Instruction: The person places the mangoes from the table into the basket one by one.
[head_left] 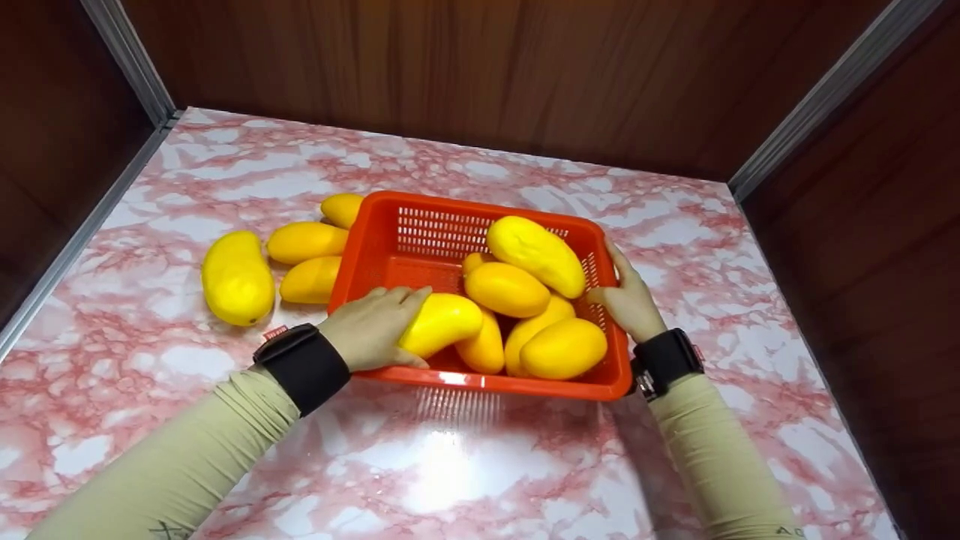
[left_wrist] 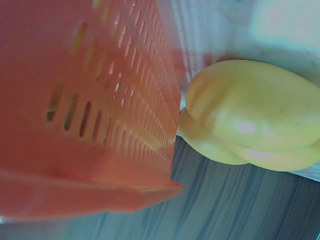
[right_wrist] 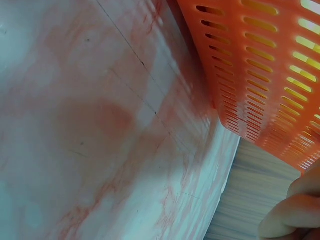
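Note:
An orange-red basket (head_left: 450, 381) with slotted walls holds several yellow mangoes (head_left: 564, 349), heaped mostly in its right part. Over the basket's left front part, my left hand (head_left: 375, 326) grips a yellow mango (head_left: 446, 322), with the fingers behind it and the thumb in front. My right hand (head_left: 630, 300) holds the basket's right rim, thumb inside and fingers outside. In the right wrist view, bent fingers (right_wrist: 295, 215) show by the slotted wall (right_wrist: 260, 75). The left wrist view shows the basket's outer wall (left_wrist: 100, 125) but not the left hand.
Left of the basket, several mangoes lie on the pink marbled table (head_left: 150, 300), one larger mango (head_left: 238, 277) farthest left. In the left wrist view, mangoes (left_wrist: 250, 105) lie close beside the basket. Brown wood-grain panels (head_left: 450, 67) stand behind and at both sides.

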